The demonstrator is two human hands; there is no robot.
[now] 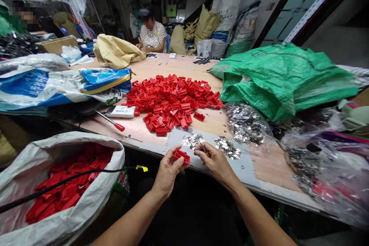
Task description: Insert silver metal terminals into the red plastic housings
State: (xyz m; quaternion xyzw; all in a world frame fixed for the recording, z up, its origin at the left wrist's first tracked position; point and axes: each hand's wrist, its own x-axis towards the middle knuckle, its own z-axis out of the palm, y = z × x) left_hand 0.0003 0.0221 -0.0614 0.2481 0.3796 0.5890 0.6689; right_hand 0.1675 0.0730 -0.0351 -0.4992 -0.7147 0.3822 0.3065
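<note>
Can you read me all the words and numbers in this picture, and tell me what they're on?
Nothing here can be read clearly.
Blue-and-white woven sack: printing too blurred to read.
White handheld device: markings too small to read.
White sack at the back: printing too small to read.

A red-handled steel screwdriver (111,121) is laid just beside a white remote control (120,111) on the plywood table (213,121), and a crumpled green woven plastic sack (284,80) is heaped at right; a seated co-worker (151,32) is seen beyond.
</note>
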